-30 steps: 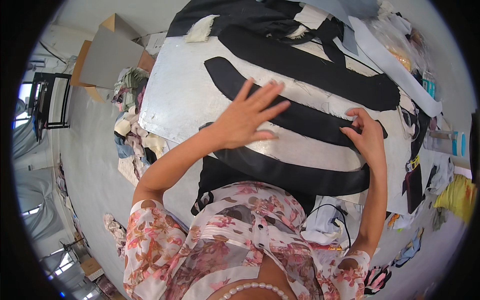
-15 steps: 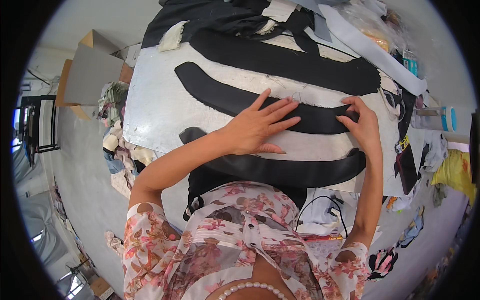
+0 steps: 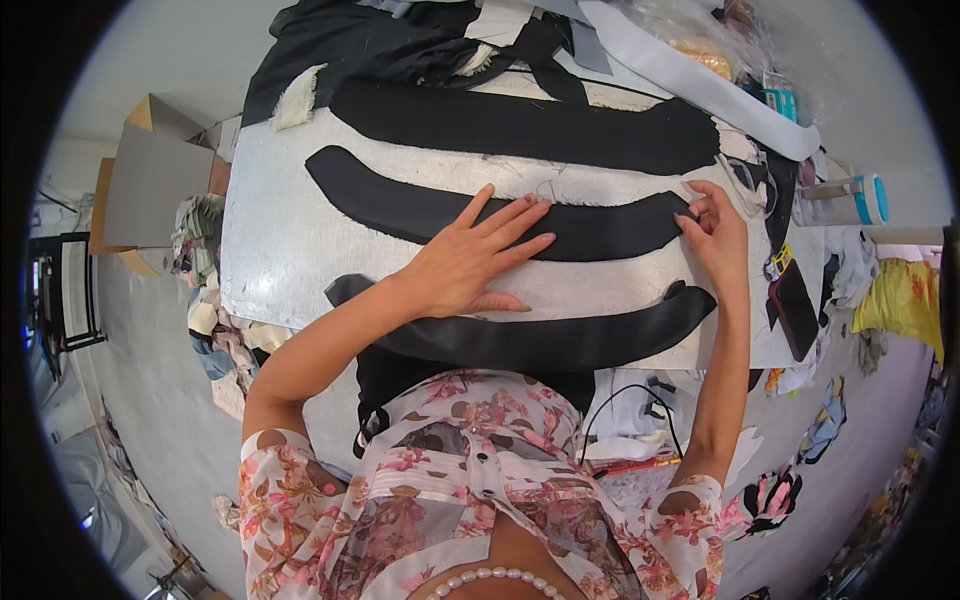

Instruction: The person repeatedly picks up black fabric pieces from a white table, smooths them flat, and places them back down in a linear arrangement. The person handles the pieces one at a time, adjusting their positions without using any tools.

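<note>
A curved black fabric strip (image 3: 610, 230) with a frayed upper edge lies flat across the pale table. My left hand (image 3: 470, 255) rests palm down on it near its middle, fingers spread and thumb reaching below its lower edge. At the strip's right tip is my right hand (image 3: 716, 232), thumb and curled fingers apart around the corner, touching it. Nearer my body lies a second, smoother black strip (image 3: 560, 343), partly under my left forearm. Beyond the middle strip is a wider black fabric piece (image 3: 520, 125) with ragged ends.
Dark cloth (image 3: 350, 55) is heaped at the far left of the table (image 3: 265, 240). A long white strip (image 3: 700, 85) crosses the far right corner. A phone (image 3: 793, 312) lies at the right edge, near a clear mug (image 3: 845, 200). An open cardboard box (image 3: 160, 190) stands left.
The view has shifted, so the table appears further left. The strip's right end, bent up at my right hand before, now lies flatter, and that hand's grip has loosened. My left hand stays on the strip.
</note>
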The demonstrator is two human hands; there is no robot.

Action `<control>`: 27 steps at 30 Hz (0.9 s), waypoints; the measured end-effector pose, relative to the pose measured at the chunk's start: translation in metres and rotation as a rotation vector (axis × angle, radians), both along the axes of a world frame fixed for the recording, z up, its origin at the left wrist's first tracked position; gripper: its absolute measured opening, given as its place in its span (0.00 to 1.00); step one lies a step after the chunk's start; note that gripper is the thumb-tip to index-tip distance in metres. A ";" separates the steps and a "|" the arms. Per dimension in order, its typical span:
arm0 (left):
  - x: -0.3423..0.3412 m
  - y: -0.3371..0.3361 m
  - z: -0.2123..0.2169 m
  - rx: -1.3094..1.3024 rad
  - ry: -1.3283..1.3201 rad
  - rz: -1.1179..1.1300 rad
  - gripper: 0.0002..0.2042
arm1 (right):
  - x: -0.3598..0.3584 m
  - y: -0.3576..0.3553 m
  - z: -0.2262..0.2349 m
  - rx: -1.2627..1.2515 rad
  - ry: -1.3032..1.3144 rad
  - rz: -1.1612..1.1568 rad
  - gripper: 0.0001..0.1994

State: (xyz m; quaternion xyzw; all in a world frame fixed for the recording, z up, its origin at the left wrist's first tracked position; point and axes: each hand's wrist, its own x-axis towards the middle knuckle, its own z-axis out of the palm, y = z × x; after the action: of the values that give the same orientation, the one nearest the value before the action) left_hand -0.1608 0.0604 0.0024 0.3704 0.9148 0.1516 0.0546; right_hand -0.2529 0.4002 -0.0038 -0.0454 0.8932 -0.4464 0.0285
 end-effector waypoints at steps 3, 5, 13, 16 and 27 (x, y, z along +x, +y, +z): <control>0.000 0.000 0.000 0.012 0.004 -0.003 0.41 | 0.006 -0.010 0.019 0.200 0.167 -0.095 0.14; 0.000 -0.003 -0.002 0.003 0.014 -0.014 0.43 | 0.002 -0.019 0.016 -0.177 0.075 -0.013 0.09; 0.002 -0.004 -0.016 0.069 0.114 -0.034 0.39 | -0.034 -0.061 0.025 -0.156 0.042 0.114 0.04; 0.002 -0.003 -0.018 0.181 0.104 -0.016 0.38 | -0.041 -0.137 0.045 -0.134 0.187 0.264 0.04; 0.037 -0.067 0.021 0.412 0.283 0.277 0.11 | -0.074 -0.367 -0.004 0.265 0.618 0.523 0.07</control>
State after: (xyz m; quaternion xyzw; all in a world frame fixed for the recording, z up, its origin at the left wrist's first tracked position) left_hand -0.1242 -0.0066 0.0233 0.2625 0.9052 0.2871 -0.1715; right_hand -0.3274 0.0334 -0.0074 -0.3982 0.8677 -0.2710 -0.1225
